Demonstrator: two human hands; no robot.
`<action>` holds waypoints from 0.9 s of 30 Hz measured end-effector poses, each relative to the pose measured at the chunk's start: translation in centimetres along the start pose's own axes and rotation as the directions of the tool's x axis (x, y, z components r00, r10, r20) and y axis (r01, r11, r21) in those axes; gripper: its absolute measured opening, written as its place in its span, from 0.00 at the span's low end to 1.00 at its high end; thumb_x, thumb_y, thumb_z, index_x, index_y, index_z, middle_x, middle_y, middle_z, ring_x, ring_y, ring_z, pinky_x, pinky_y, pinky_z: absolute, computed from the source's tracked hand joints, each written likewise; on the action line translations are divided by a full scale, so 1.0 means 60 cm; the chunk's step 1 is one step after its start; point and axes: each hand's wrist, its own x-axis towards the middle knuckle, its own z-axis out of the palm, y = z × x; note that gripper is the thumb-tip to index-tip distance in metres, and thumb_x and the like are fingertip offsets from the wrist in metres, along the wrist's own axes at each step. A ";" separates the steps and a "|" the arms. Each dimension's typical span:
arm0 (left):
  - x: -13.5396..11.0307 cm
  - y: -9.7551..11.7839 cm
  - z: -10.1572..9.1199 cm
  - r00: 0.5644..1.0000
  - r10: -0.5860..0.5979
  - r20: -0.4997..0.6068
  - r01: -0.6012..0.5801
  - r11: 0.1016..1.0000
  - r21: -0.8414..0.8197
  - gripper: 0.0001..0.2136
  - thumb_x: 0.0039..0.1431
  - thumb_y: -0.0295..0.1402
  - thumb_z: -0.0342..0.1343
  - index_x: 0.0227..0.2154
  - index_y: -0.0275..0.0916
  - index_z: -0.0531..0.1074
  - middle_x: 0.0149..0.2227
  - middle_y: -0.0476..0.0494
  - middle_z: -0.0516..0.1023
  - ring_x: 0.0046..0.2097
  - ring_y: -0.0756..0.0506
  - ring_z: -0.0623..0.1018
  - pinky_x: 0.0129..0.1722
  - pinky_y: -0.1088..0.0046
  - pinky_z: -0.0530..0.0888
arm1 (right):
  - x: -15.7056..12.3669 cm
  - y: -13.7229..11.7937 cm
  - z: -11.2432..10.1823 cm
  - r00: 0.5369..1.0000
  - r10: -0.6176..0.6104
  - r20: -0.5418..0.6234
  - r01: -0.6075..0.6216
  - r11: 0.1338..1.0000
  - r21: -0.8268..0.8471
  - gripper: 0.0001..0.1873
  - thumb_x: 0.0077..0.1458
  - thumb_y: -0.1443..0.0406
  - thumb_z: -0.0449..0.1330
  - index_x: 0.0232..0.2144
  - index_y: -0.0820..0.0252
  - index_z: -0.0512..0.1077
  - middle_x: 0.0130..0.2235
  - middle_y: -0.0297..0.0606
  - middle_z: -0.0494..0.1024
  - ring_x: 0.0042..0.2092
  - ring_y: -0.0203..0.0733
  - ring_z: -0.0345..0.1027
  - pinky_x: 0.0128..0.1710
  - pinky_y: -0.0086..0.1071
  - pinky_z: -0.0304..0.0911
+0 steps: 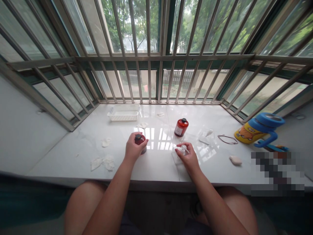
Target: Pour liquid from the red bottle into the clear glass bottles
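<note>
Small dark-red bottle with a black cap (140,139), upright at the glossy white tiled window ledge (156,166), long axis vertical, cap up, wrapped from top and side by the left hand (134,150), curled fingers apparently steadying it. Right hand (188,159) closed narrowly around a crumpled white tissue (182,149), just above a clear plastic sheet (176,159). Taller orange-red bottle with a black cap (181,127) upright beyond, between both hands.

Pixelated patch (277,173) at lower right, red bottle (140,140) behind left hand (133,150), white item (182,149) half-hidden in right hand (189,157)
</note>
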 end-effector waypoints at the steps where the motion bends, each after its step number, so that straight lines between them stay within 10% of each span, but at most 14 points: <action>1: 0.000 0.000 0.000 1.000 0.000 -0.001 0.000 1.000 0.000 0.16 0.54 0.40 0.71 0.43 0.45 0.76 0.53 0.44 0.82 0.52 0.40 0.81 0.58 0.57 0.76 | -0.001 -0.001 0.002 1.000 -0.007 -0.012 0.007 1.000 0.019 0.26 0.51 0.43 0.72 0.43 0.50 0.72 0.46 0.40 0.83 0.39 0.49 0.76 0.38 0.39 0.70; 27: 0.001 -0.006 0.002 1.000 0.019 -0.005 -0.019 1.000 -0.005 0.16 0.55 0.40 0.71 0.43 0.46 0.75 0.53 0.44 0.82 0.53 0.40 0.81 0.59 0.58 0.76 | 0.009 0.024 -0.006 0.999 -0.029 0.032 0.030 0.999 -0.028 0.24 0.53 0.44 0.72 0.43 0.51 0.75 0.43 0.40 0.84 0.40 0.50 0.76 0.40 0.40 0.70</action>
